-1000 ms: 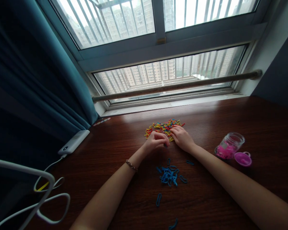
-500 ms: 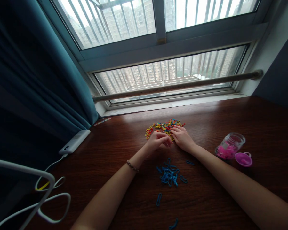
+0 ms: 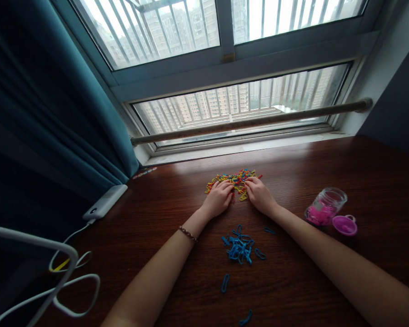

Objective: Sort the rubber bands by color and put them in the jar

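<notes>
Head view: both hands at the near edge of a heap of mixed-colour bands on a dark wood counter.

The mixed heap [image 3: 233, 179] — small loops in yellow, red and blue — lies at the fingertips; the left hand [image 3: 219, 200] and right hand [image 3: 259, 194] rest palm-down with fingers curled onto its near side, and whether either grip pinches a band cannot be told. Nearer the body lies a tangle of thin blue bands [image 3: 239, 246], with a few strays — all apart from the hands. The counter [image 3: 157, 218] is glossy and grained. To the right, a clear jar [image 3: 325, 206] tipped on its side holds pink bands, its purple lid [image 3: 344, 225] just beside it.
</notes>
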Demonstrator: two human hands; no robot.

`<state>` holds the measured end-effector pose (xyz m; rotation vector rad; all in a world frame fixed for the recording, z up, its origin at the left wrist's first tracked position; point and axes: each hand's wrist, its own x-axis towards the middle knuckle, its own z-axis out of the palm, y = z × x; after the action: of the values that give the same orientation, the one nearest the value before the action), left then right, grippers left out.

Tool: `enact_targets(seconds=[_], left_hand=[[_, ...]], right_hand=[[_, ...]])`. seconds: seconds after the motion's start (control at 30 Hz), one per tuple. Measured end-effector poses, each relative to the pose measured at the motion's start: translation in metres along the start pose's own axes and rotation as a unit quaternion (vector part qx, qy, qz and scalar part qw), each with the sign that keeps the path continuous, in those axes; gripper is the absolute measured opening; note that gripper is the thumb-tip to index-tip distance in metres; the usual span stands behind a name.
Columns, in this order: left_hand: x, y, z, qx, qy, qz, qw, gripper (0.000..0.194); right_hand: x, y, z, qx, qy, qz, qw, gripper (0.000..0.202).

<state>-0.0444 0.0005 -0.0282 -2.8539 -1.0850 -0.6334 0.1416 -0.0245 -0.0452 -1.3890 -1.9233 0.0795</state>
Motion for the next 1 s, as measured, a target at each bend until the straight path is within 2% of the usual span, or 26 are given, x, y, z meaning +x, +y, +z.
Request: enact_targets(seconds=[0.23,0.47,0.77,1.0], left_hand=[[-0.0002,0.002,-0.0051,0.064,0.029,-0.048,0.996,0.023],[-0.0003,0.0009,-0.0043,0.033,-0.013,0.013,0.999,0.03],[-0.0002,0.0001,-0.0013,0.046,-0.025,-0.026,0.998,0.034],[0.0006,0.0015,-0.0048,0.055,-0.006,-0.007,0.998,0.03]], right_hand=[[-0.0002,-0.0008,0.0009,0.024,0.009,0.003,1.0,0.024],[-0.0005,-0.0005,0.0003,0.048,0.04,0.015,0.998,0.023],[-0.0011,-0.003,-0.0015,0.045,0.027,0.018,0.998,0.024],[-0.0008,-0.0034,-0.0027,0.042,0.03,0.021,0.998,0.023]])
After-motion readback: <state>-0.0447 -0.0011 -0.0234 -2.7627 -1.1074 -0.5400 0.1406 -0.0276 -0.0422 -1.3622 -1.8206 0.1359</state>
